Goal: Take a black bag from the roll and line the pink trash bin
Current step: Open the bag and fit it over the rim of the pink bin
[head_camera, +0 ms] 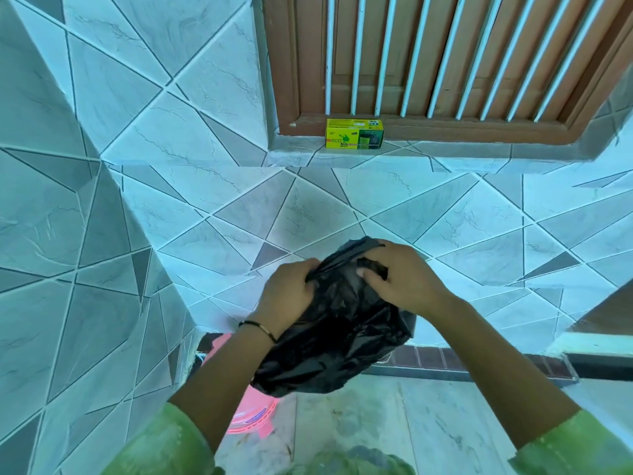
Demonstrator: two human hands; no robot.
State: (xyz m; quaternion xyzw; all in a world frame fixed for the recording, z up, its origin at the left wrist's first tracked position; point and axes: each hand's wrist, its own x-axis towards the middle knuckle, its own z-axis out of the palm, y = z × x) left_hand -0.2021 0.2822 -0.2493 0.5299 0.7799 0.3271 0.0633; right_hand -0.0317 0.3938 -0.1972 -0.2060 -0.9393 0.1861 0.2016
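Both the left hand and right hand pinch the bag (limp, slippery film) at its mouth; 2 edges there suit spreading over the bin.

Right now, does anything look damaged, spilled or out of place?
Nothing stands out. Both hands, left and right, grip the crumpled black bag above the pink bin; the bin-liner box sits upright on the window ledge.

Black bag, held between both hands, hangs over pink bin and blocks access from above. Tiled wall crowds the bin's left; floor to its right lies open.
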